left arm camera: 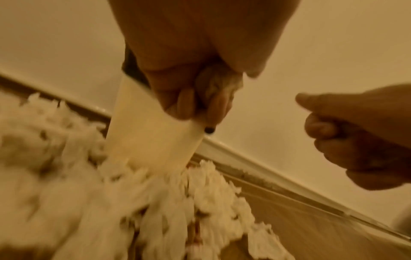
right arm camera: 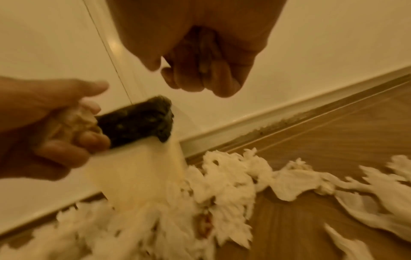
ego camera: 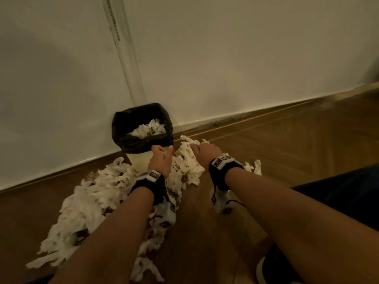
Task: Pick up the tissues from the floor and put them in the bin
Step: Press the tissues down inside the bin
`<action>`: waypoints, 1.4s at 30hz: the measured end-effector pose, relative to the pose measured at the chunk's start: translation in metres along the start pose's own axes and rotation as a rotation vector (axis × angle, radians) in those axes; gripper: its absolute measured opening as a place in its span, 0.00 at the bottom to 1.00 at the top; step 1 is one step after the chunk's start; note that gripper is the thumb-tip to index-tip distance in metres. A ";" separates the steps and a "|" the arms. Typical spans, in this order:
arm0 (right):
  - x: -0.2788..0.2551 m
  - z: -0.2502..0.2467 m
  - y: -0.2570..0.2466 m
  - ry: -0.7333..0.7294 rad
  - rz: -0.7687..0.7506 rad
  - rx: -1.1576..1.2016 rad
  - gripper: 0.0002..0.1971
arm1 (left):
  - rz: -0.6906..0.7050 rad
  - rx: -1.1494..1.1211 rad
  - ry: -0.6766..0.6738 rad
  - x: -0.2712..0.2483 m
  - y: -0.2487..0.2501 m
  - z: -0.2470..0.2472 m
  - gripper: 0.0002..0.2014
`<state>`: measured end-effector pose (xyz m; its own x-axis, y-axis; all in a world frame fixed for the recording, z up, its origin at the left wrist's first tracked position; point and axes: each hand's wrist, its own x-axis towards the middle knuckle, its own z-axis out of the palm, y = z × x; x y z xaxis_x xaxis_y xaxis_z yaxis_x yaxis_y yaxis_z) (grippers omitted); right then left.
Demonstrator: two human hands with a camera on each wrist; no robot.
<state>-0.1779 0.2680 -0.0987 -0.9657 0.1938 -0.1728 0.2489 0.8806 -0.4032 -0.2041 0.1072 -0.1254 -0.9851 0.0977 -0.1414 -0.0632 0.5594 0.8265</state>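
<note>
left hand (left arm camera: 195, 95) gripping tissue wad (left arm camera: 213, 82), right hand (right arm camera: 200, 70) fisted

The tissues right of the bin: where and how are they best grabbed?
Pinch the raised crumpled folds of the tissues from above, fingers closing inward. They lie loose in a low heap on the floor, open overhead, with the bin on their left.

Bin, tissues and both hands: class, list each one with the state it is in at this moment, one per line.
bin: upright against the wall, black liner folded over its rim, partly filled with tissues.
tissues on the floor: crumpled, some stained, heaped around the bin's base.
left hand: fingers curled round a wad of tissue, beside the bin.
right hand: fingers curled in; a bit of tissue seems held, unclear.
</note>
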 end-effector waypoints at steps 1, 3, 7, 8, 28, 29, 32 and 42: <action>0.003 -0.006 -0.008 0.012 -0.023 0.028 0.22 | -0.012 0.002 -0.061 0.004 0.007 -0.013 0.16; 0.010 -0.016 -0.023 -0.007 -0.013 0.093 0.13 | -0.012 0.032 -0.149 0.013 0.020 -0.033 0.19; 0.025 -0.035 -0.054 -0.085 0.048 0.167 0.20 | 0.018 0.097 0.005 0.030 0.048 -0.079 0.15; 0.029 -0.039 -0.061 -0.095 0.059 0.168 0.22 | 0.007 0.033 0.037 0.033 0.051 -0.089 0.17; 0.079 0.000 -0.082 0.045 0.188 0.956 0.22 | -0.106 -0.497 0.220 0.096 0.010 -0.087 0.34; 0.078 0.001 -0.074 0.062 0.199 0.977 0.21 | -0.077 -0.475 0.248 0.091 0.013 -0.084 0.32; 0.072 0.000 -0.040 0.137 0.242 0.908 0.19 | 0.068 -0.315 0.332 0.073 0.021 -0.068 0.24; 0.045 -0.028 0.089 0.265 0.402 0.743 0.11 | 0.361 0.190 -0.164 0.022 0.022 0.039 0.12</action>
<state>-0.2010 0.3671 -0.1175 -0.7570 0.6033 -0.2508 0.4683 0.2333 -0.8522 -0.2211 0.1542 -0.1315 -0.8994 0.4351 0.0410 0.3259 0.6051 0.7264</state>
